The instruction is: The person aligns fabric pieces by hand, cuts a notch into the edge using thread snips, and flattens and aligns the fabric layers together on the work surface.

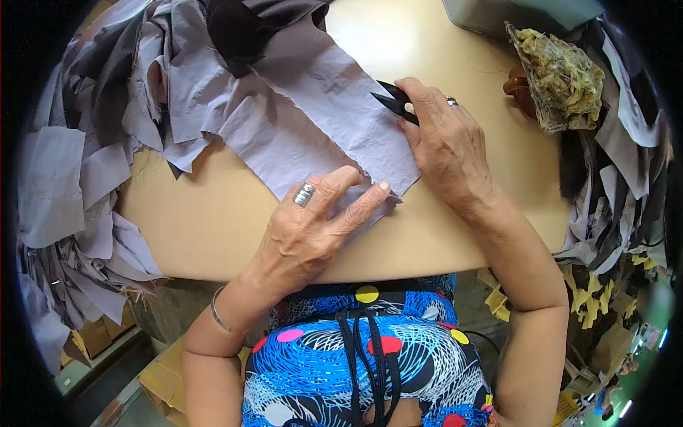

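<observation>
A light purple-grey fabric piece (306, 107) with a frayed seam running along its middle lies on the table (206, 220). My left hand (306, 224) rests on the near end of the seam, its fingers apart and pressing on the cloth; a wide silver ring is on one finger. At the fabric's right edge, my right hand (445, 139) is closed around small black snips (388, 102), whose pointed blades face left over the cloth. The blade tips stand a little apart.
Piles of grey and purple cloth strips hang over the left edge (53, 185) and the right edge (622, 142). A yellowish fibrous bundle (565, 78) sits at the upper right beside a brown object (521, 89). A grey container (526, 14) stands behind.
</observation>
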Demonstrator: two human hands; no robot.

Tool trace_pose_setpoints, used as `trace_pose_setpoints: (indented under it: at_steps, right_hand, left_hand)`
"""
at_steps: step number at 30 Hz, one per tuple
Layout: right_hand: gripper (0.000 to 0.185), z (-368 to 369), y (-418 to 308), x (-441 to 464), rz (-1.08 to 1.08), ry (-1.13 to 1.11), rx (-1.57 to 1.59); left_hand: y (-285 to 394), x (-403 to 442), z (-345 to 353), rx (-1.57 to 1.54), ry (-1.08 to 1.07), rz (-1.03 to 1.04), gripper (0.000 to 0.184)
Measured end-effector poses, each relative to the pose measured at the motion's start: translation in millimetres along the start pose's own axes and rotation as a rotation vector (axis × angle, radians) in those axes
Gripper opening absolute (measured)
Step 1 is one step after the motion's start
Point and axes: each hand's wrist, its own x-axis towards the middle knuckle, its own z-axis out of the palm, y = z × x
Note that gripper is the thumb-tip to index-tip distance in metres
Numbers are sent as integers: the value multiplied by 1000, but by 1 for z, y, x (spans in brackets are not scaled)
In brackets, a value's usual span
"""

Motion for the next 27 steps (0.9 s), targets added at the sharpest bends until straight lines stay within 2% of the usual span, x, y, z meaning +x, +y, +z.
trace_pose_setpoints:
  at_steps: [6,13,19,22,25,27]
  right_hand:
    - [34,-2,-3,2,28,-28,-54]
    - [25,-10,-6,5,134,-150,11]
    - [11,3,-3,0,-84,11,-120]
    - [13,-3,-1,2,-128,106,-119]
    - [22,-6,-2,2,32,35,182]
    - [27,-6,-1,1,51,-4,240]
  left_hand:
    - [-6,-5,6,42,29,63,60]
    - [-3,3,-1,56,-17,47,47]
    - [-3,17,2,49,-30,18,42]
    - [-2,19,3,76,-49,50,40]
    - [-3,18,1,113,-53,121,38]
    - [-7,14,5,112,-29,209,38]
